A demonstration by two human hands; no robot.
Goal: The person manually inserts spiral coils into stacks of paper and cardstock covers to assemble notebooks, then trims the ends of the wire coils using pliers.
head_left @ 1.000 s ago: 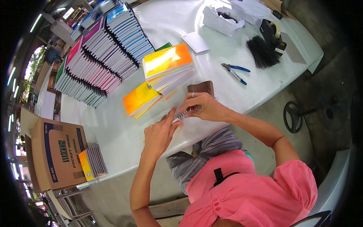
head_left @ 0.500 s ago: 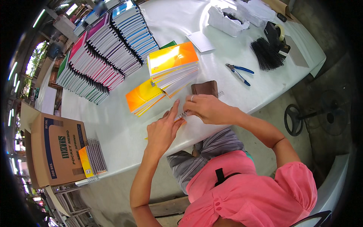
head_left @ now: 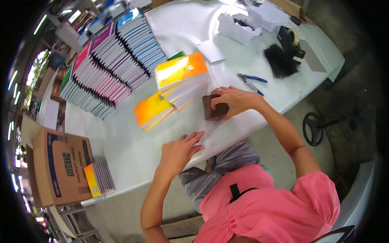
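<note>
My left hand [head_left: 177,153] lies near the table's front edge, its fingers together over a small notebook that it mostly hides. A thin wire coil [head_left: 210,131] runs from the white page edge at those fingertips up to the right. My right hand [head_left: 237,101] has its fingers bent over a dark brown block [head_left: 208,112], by the coil's far end. What its fingertips pinch is hidden. Just beyond are a stack of yellow-orange notebooks [head_left: 182,69] and a smaller pile of them [head_left: 152,110].
Tall rows of coil-bound notebooks [head_left: 117,56] stand far left. A cardboard box [head_left: 65,166] sits at the left edge, with bound memo pads [head_left: 99,178] beside it. Blue-handled pliers [head_left: 252,83], black coils [head_left: 279,60] and a tape dispenser [head_left: 292,40] lie to the right.
My right hand has moved away from my left, rightward along the coil to the brown block. The coil between the hands is now exposed. My left hand stays over the notebook.
</note>
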